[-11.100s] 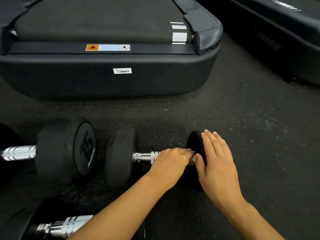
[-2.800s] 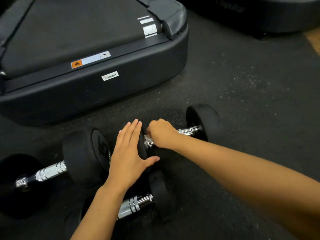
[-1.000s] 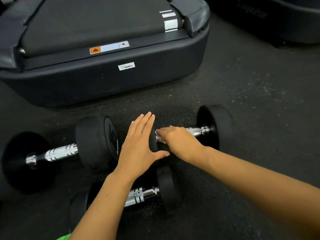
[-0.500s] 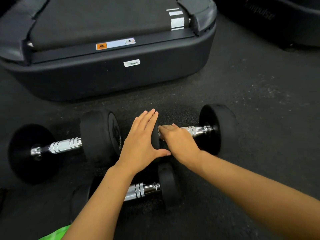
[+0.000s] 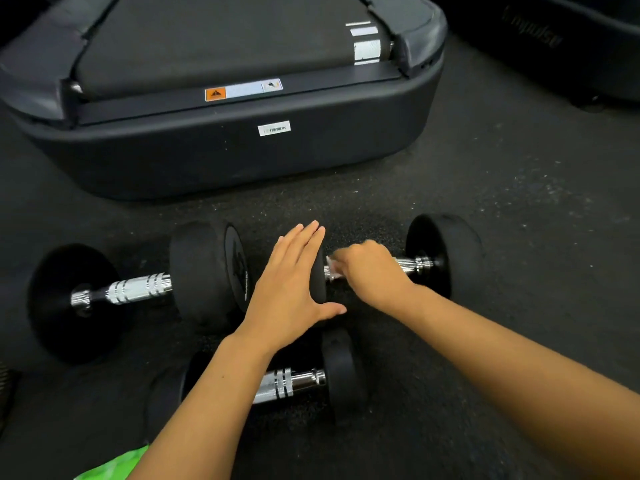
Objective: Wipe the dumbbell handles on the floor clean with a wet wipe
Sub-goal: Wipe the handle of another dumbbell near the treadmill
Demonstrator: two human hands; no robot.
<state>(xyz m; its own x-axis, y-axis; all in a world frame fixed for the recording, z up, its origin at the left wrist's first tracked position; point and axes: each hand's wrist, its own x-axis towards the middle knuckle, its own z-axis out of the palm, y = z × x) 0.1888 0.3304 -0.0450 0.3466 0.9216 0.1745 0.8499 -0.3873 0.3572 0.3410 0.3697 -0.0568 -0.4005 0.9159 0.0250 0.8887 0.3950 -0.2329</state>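
Left hand (image 5: 291, 289) flat, fingers straight, steadies black rubber-headed chrome dumbbell (image 5: 446, 254) against rolling; right hand (image 5: 372, 271) clenches white wet wipe (image 5: 331, 268) round handle.

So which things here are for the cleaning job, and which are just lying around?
For the job:
- wipe, gripped by the right hand
- right dumbbell, its handle being wiped
- left hand, flat on its weight
- left dumbbell
- near dumbbell

Just lying around:
- treadmill
- green packet, perhaps the wipes' pack
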